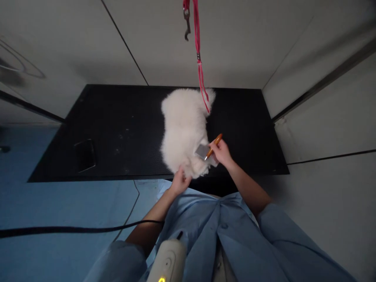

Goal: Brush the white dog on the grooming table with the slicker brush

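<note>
A white fluffy dog is on the black ribbed table, its near end close to the table's front edge. My right hand is closed around the orange-brown wooden handle of a slicker brush. The brush's flat grey head lies against the fur on the dog's near right side. On the near left side, my left hand is closed on the dog's fur, with its fingertips partly buried. Whether a leg is also in that grip is hidden by the coat.
Above the dog's far end hangs a pink grooming loop, with a metal clip beside it. A dark phone lies on the table's left. Pale walls enclose the back and right. A black cable crosses low left, near a white device.
</note>
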`<state>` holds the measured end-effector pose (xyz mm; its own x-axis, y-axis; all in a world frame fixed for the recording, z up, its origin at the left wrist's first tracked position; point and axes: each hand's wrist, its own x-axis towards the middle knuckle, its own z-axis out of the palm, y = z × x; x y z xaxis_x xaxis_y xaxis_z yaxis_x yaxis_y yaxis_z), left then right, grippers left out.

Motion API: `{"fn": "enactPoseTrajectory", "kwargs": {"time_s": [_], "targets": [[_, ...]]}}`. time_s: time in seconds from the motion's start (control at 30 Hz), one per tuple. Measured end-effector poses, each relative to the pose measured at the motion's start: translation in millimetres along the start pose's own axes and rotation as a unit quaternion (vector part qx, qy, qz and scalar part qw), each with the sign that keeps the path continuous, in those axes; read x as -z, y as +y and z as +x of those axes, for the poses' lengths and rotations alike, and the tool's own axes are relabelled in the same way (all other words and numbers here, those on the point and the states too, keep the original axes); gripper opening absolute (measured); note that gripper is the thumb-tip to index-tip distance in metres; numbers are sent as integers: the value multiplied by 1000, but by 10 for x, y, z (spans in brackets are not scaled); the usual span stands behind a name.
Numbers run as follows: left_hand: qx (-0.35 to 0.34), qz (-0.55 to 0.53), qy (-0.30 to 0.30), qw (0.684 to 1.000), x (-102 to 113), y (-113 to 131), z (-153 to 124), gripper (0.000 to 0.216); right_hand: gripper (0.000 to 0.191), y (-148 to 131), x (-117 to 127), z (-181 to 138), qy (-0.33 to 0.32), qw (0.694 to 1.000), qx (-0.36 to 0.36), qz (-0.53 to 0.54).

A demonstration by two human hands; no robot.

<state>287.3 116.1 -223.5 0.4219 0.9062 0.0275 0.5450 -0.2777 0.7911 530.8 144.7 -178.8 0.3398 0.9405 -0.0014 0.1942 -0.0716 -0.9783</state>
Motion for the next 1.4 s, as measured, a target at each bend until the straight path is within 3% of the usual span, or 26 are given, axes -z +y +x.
{"fn": "enactPoseTrajectory", "kwargs": {"time_s": [0.07,0.1,0.2,0.23,0.33,0.47,0.5,0.6,0.63,0.73,0.77,0.8,0.9,0.93,1.03,1.07,1.17,1.23,1.3,1.4], "targets": [[-35,24,-39,998,-14,14,-2,30,28,-34,38,24,79,997,21,-15],[-61,32,-65,996,-17,25,-3,32,27,-56,49,31,73,996,38,-17],[-116,38,-118,986,-20,64,-9,56,25,-136,34,38,-71,995,67,-19],[-121,42,-125,984,-19,74,-14,62,24,-167,21,46,-87,993,70,-23],[-121,64,-130,982,-19,79,-36,65,22,-274,-5,93,-40,993,108,-28],[-126,69,-119,982,-51,28,-69,65,17,-453,-14,151,-195,966,136,-99],[-125,67,-113,983,-65,10,-75,63,16,-495,-15,162,-195,964,133,-120],[-123,64,-92,986,-92,-28,-83,51,18,-566,-19,168,-97,976,147,-131],[-128,60,-88,986,-91,-31,-81,48,18,-560,-21,159,-99,976,152,-122],[-146,28,-88,985,-58,-12,-62,53,17,-450,-12,123,-198,968,121,-93],[-149,13,-89,985,-46,-4,-53,57,17,-393,-1,113,-191,973,97,-81],[-149,0,-90,985,-37,2,-44,60,17,-334,12,102,-145,984,76,-68],[-140,-14,-84,987,-47,-5,-16,57,17,-169,30,35,46,997,61,-10],[-135,-13,-81,987,-57,-10,-8,55,18,-117,21,4,48,997,64,13],[-123,-22,-93,988,-47,-1,9,56,20,50,-7,-28,-31,995,11,92],[-121,-25,-99,987,-20,18,9,56,20,107,9,-1,-9,993,-24,113],[-107,-17,-108,988,106,147,3,50,18,236,159,120,200,958,-100,177],[-107,-19,-95,989,156,292,30,45,16,251,254,114,266,919,-144,255],[-124,-56,-60,989,110,465,112,43,14,209,243,-10,216,882,-212,361],[-135,-175,-22,975,-139,698,330,60,17,114,19,-283,85,831,-282,472]]}}
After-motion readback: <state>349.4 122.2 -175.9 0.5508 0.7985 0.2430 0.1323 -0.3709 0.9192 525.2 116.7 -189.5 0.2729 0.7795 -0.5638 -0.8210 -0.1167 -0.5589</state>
